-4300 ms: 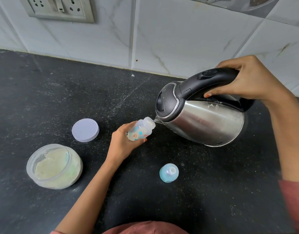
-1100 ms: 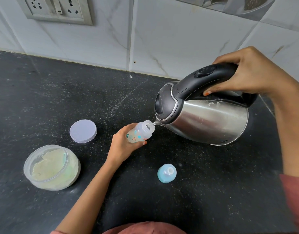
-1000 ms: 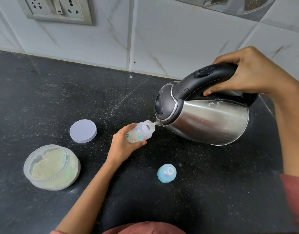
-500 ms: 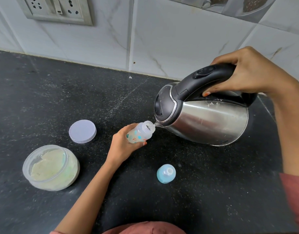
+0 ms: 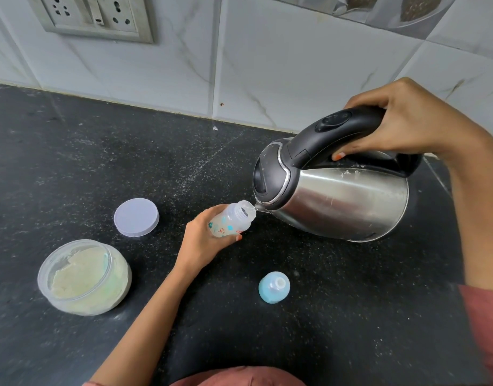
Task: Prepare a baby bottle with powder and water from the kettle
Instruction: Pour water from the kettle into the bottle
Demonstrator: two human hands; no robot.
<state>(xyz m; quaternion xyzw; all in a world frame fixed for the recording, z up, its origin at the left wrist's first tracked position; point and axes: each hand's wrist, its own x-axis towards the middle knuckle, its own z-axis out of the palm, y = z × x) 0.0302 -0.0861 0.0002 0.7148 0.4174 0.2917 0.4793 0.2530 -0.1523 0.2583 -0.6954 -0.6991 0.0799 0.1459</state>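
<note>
both hands engaged: left hand (image 5: 200, 243) grips baby bottle (image 5: 232, 221), right hand (image 5: 407, 121) grips tilted kettle (image 5: 337, 190) handle, spout at bottle mouth; pouring step, next likely level kettle and fit teat cap (image 5: 274, 286).

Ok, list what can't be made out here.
Head view: water level in the kettle, hidden by its steel wall.
Head view: fill level in the baby bottle, mostly covered by the left hand.
Head view: any stream at the spout, too small.

Black speckled stone countertop (image 5: 106, 151), dusty streaks across it. White marble-veined tile wall (image 5: 281, 65) behind. Grey switch-and-socket plate (image 5: 95, 16) upper left.
</note>
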